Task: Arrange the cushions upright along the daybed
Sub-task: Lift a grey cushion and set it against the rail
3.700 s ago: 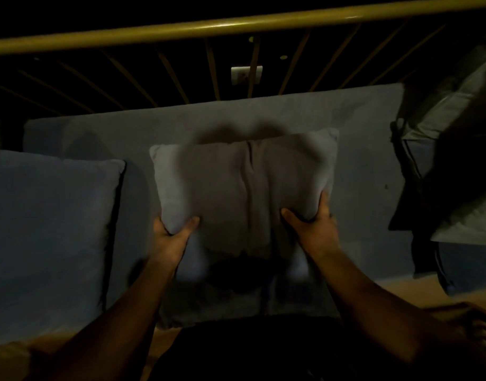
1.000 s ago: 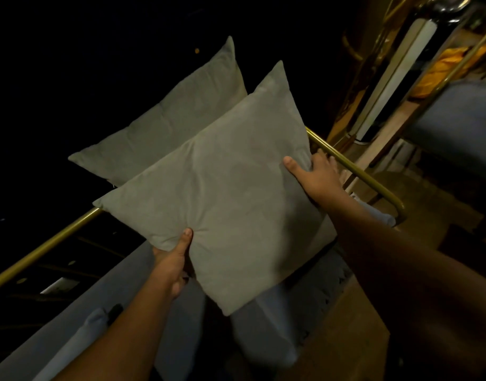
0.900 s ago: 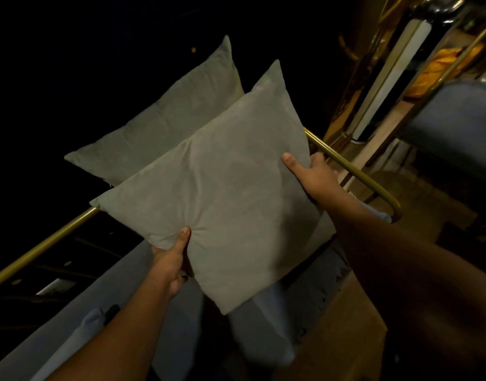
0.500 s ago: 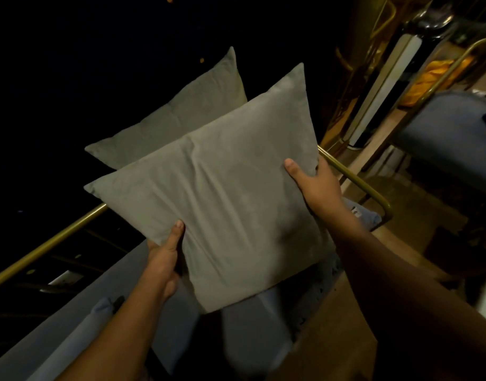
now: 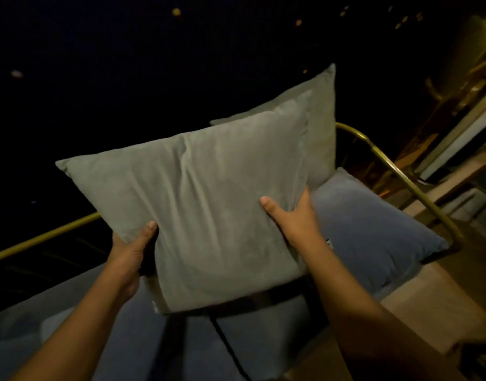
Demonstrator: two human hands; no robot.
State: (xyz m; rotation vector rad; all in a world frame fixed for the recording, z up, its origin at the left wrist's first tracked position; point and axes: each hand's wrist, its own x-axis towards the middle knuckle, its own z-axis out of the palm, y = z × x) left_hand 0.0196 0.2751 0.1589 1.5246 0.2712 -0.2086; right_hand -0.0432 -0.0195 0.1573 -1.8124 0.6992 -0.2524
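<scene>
I hold a square grey cushion (image 5: 208,204) in front of me, lifted above the daybed. My left hand (image 5: 131,251) grips its lower left edge, thumb on the front. My right hand (image 5: 294,218) grips its lower right side. Behind it a second grey cushion (image 5: 318,127) stands upright at the right end of the daybed, mostly hidden by the one I hold. A large blue cushion (image 5: 373,235) lies below on the daybed's right end.
A brass rail (image 5: 395,171) curves around the daybed's right end and runs off along the back at left (image 5: 43,237). More blue cushioning (image 5: 71,325) lies at the lower left. A wooden floor (image 5: 442,306) and furniture sit at right. The background is dark.
The held cushion has turned from a diamond tilt to nearly level and come lower over the daybed. The view has shifted, so the rear cushion is now largely covered.
</scene>
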